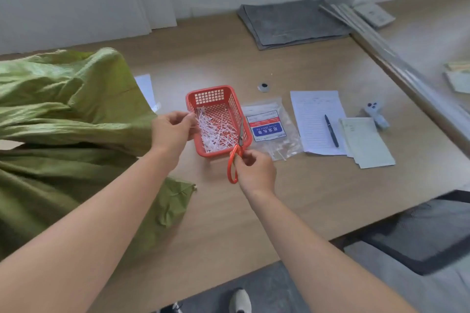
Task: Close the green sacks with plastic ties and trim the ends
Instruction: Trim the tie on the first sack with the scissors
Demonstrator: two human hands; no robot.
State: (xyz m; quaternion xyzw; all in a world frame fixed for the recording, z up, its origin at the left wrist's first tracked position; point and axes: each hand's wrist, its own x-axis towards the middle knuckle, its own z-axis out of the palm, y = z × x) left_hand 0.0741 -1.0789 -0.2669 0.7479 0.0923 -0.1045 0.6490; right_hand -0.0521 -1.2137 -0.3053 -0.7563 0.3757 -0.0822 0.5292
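Crumpled green sacks lie heaped on the left of the wooden table. My left hand is at the left rim of a red plastic basket and pinches a thin white tie end over it. Several trimmed white tie ends lie in the basket. My right hand grips the orange handles of scissors, whose blades rest closed on the basket's right rim.
A clear bag of plastic ties with a blue label lies right of the basket. Further right are paper sheets, a black pen and a small grey device. Grey folded cloth lies at the back. A dark chair stands lower right.
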